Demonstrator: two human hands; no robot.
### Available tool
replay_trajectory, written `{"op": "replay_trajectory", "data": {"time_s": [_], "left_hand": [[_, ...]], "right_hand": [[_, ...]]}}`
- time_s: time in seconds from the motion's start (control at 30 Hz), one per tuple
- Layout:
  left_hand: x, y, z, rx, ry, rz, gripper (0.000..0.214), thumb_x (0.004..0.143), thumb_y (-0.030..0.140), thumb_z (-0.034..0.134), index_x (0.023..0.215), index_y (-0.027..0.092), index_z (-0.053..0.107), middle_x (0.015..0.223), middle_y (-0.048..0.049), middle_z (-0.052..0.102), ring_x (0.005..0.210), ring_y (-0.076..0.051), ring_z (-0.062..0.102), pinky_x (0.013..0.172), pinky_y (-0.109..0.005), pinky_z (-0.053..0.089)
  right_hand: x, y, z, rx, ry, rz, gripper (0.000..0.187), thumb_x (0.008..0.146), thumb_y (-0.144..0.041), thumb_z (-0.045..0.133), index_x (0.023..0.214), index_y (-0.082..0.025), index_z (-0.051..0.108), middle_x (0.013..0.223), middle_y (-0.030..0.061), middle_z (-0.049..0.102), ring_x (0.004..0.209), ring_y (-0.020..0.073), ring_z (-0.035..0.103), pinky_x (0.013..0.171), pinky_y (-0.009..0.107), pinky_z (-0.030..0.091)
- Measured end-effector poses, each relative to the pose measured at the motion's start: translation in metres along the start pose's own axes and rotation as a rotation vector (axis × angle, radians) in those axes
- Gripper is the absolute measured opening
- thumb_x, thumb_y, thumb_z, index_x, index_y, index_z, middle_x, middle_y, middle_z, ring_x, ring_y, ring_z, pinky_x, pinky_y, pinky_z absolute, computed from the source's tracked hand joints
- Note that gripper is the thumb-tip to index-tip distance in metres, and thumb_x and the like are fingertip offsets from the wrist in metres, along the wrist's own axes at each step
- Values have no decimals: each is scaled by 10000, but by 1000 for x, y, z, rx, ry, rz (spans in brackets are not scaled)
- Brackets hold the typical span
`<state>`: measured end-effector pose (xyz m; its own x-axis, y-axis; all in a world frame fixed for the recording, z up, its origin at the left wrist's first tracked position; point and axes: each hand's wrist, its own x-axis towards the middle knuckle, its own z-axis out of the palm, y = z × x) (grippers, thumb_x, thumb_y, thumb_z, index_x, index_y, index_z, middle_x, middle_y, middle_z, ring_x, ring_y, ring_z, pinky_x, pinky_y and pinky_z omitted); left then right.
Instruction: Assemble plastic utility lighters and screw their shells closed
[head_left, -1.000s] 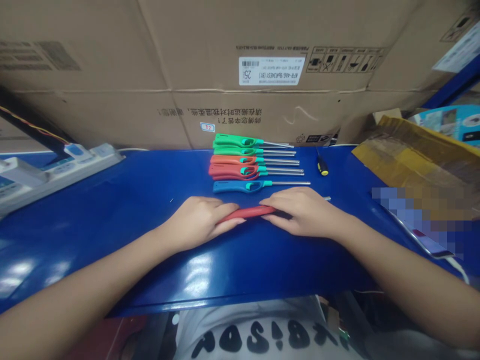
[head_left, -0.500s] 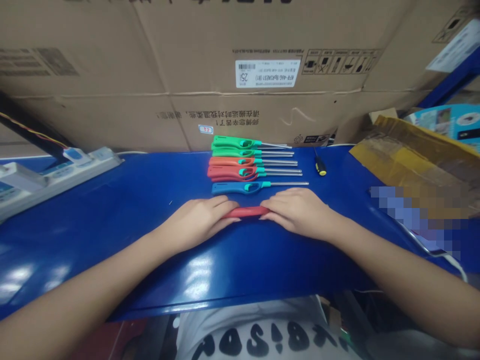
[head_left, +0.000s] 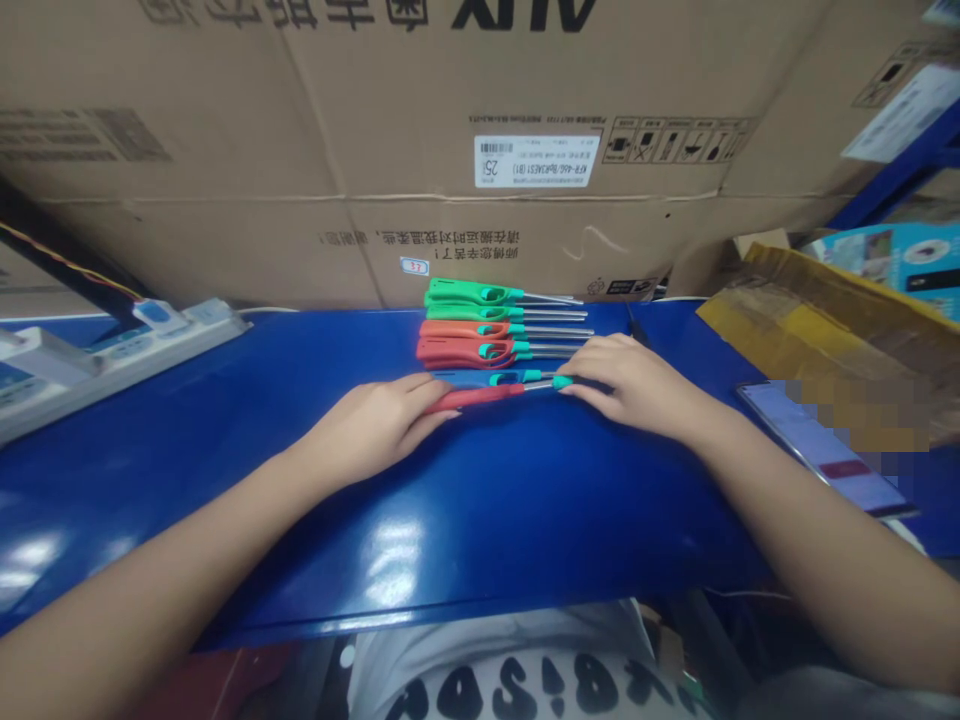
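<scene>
My left hand (head_left: 386, 425) is closed around the handle of a red long-neck lighter (head_left: 480, 397), held just in front of the row. A short stretch of its metal tube shows past the red body. At the tube's right side, my right hand (head_left: 637, 385) pinches a small teal collar (head_left: 561, 382). Right behind lies a blue lighter (head_left: 517, 378), partly covered by the held one. Farther back are red lighters (head_left: 461, 352), an orange lighter (head_left: 457, 328) and green lighters (head_left: 457, 292), their metal tubes pointing right.
A large cardboard box (head_left: 247, 240) stands along the back. On the left is a white power strip (head_left: 127, 350). A phone (head_left: 847, 460) and a yellow-taped carton (head_left: 780, 310) sit at right. The screwdriver (head_left: 636, 330) is mostly hidden behind my right hand.
My right hand has moved right and slightly away from me, from the red body to the teal collar. The left hand has shifted a little left and back with the lighter.
</scene>
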<state>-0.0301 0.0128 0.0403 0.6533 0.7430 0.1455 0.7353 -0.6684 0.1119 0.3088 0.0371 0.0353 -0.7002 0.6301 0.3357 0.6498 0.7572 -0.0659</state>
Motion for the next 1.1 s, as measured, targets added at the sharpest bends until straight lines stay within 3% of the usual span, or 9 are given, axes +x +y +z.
{"op": "replay_trajectory", "data": {"time_s": [0.13,0.23,0.37,0.5,0.63,0.73,0.97,1.1], "left_hand": [[-1,7,7,-126,-26,42,364,1057,470,409,1169,208,635,1067,-66,721,901,-221,706,749,-301,518],[-1,13,14,-263,-5,70,333,1045,452,456,1130,194,648,1011,-60,722,858,-197,688,752,-285,504],[0,18,18,-553,-27,1,382,1017,461,504,813,162,626,687,5,610,613,-127,563,595,-236,428],[3,20,17,-824,-153,-111,408,996,482,517,769,151,587,601,43,501,518,-87,441,486,-205,337],[0,23,16,-603,-9,0,391,992,430,549,711,157,548,592,53,450,528,-81,393,519,-220,318],[-5,25,16,-427,65,99,304,1020,371,518,819,160,604,690,17,580,607,-109,511,600,-237,390],[-8,25,22,-88,84,141,353,1061,420,409,1051,158,646,845,-55,695,686,-191,656,607,-289,474],[-2,26,21,35,39,138,366,1069,441,389,1163,182,629,982,-64,712,776,-211,695,655,-308,527]], "right_hand": [[4,-21,11,80,66,-149,222,1008,-288,551,1070,-158,720,984,92,752,937,217,652,878,361,486],[5,-35,19,89,109,-183,228,1021,-241,508,1036,-142,712,935,103,729,869,206,621,811,340,505],[4,-42,20,66,165,-221,224,1019,-202,481,998,-140,696,896,113,701,807,200,565,731,328,501],[4,-44,15,21,200,-256,210,996,-149,487,968,-108,691,863,130,694,773,206,533,699,336,488],[4,-49,15,48,175,-224,233,999,-142,464,959,-107,691,839,125,693,771,203,547,702,331,491],[2,-51,17,127,144,-182,242,1004,-149,452,945,-122,685,810,102,681,751,187,549,690,315,485],[2,-46,19,145,126,-156,234,1020,-200,467,970,-147,690,833,93,696,766,188,575,715,315,477],[3,-41,10,163,-24,-91,167,984,-245,557,972,-158,699,860,77,700,813,198,606,743,317,467]]}}
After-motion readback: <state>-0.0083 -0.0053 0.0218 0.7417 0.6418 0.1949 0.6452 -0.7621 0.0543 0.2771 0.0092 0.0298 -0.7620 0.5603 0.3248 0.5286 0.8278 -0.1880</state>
